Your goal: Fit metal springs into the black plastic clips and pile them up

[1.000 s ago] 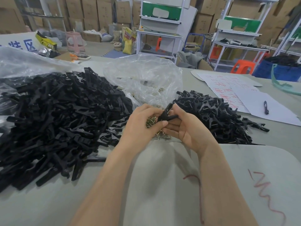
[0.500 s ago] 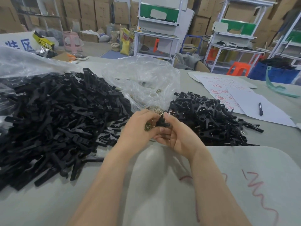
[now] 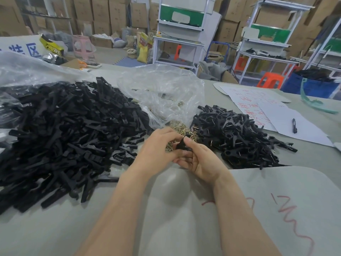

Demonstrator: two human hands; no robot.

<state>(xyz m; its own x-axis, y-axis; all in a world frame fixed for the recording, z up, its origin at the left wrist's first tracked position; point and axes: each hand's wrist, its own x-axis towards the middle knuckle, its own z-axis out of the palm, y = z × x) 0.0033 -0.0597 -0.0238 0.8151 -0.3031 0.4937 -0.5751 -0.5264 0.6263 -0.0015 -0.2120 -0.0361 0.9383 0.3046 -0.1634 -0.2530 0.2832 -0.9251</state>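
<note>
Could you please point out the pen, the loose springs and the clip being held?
pen [image 3: 294, 126], head view, mid barrel.
springs [image 3: 181, 128], head view, top of heap.
clip [image 3: 181, 144], head view, exposed black body.

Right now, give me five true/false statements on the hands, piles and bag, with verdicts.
1. The right hand pinches a black clip, with the left hand curled against it. True.
2. The larger clip pile lies to the person's right. False: it lies to the left, and the smaller clip pile lies to the right.
3. The brass-coloured springs lie at the mouth of the clear plastic bag. True.
4. The black pen lies among the springs. False: it lies on white paper, far right.
5. Metal ends stick out of clips in the smaller clip pile. True.
</note>
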